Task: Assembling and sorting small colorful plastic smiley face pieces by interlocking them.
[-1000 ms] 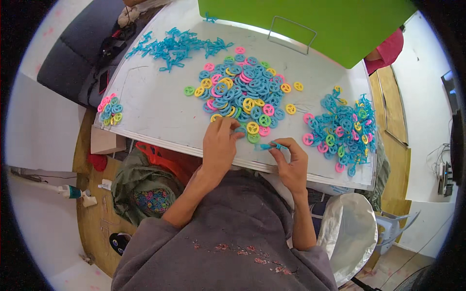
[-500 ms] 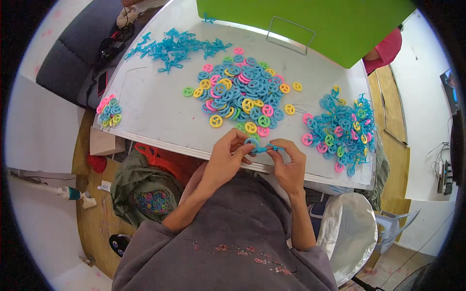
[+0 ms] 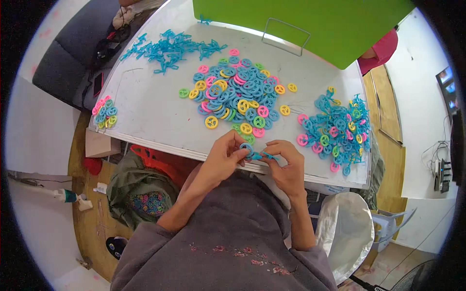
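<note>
At the table's front edge my left hand (image 3: 227, 154) pinches a blue spoked plastic ring (image 3: 246, 148) between thumb and fingers. My right hand (image 3: 287, 167) is closed on a blue plastic stem piece (image 3: 264, 156), whose near end meets the ring between the two hands. Whether the two parts are joined I cannot tell. Just beyond my hands lies a big pile of spoked rings (image 3: 238, 89), blue, pink, yellow and green. To the right is a heap of rings with blue stems on them (image 3: 342, 128). Loose blue stem pieces (image 3: 172, 48) lie at the far left.
A small cluster of rings (image 3: 105, 112) sits at the table's left corner. A green board (image 3: 310, 29) with a wire handle stands along the back. Below the table are an open sack of rings (image 3: 148, 201) on the left and a silvery lined bin (image 3: 347, 233) on the right.
My right hand has come slightly nearer my left, and the blue stem piece has turned a little. The whole scene has shifted slightly left in view.
</note>
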`<action>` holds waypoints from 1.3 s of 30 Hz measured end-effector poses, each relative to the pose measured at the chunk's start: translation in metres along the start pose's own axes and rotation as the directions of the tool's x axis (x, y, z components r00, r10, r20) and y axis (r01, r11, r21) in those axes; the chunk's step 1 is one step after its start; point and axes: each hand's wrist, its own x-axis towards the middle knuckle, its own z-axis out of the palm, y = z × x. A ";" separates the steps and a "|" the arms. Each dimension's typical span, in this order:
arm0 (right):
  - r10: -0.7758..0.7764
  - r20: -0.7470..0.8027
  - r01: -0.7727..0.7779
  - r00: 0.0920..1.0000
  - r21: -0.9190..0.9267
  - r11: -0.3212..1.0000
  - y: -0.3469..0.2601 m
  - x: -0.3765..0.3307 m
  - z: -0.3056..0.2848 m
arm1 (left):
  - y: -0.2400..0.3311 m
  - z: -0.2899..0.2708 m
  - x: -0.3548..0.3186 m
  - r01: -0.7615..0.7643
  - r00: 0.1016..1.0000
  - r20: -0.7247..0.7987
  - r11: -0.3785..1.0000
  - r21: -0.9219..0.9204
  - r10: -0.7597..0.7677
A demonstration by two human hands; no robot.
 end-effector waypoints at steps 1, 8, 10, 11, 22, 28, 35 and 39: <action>0.000 0.003 0.000 1.000 -0.004 1.000 -0.004 0.002 -0.001 | 0.001 -0.002 0.001 0.078 0.997 0.021 0.994 -0.079 -0.077; 0.342 0.044 -0.345 0.939 0.143 0.928 -0.001 0.001 0.007 | -0.011 0.018 0.000 -0.243 0.918 -0.136 0.801 0.547 0.371; 0.422 0.031 -0.415 0.906 0.255 0.873 0.003 -0.001 0.009 | -0.010 0.022 -0.001 -0.322 0.909 -0.151 0.885 0.336 0.388; 0.424 0.029 -0.411 0.905 0.314 0.856 0.005 -0.002 0.009 | -0.009 0.023 -0.002 -0.319 0.910 -0.151 0.886 0.336 0.386; 0.549 0.114 -0.516 0.828 0.540 0.665 -0.002 -0.001 0.009 | -0.012 0.035 0.001 -0.438 0.828 -0.259 0.862 0.255 0.497; 0.570 0.169 -0.526 0.804 0.651 0.548 0.004 0.002 0.004 | -0.014 0.045 0.004 -0.478 0.807 -0.277 0.852 0.213 0.522; 0.565 -0.032 -0.464 0.825 0.533 0.707 -0.001 -0.004 0.021 | -0.012 0.035 0.004 -0.405 0.790 -0.222 0.758 0.512 0.572; 0.448 -0.101 -0.381 0.888 0.384 0.841 0.008 -0.006 0.021 | -0.014 0.026 0.007 -0.383 0.846 -0.223 0.843 0.379 0.485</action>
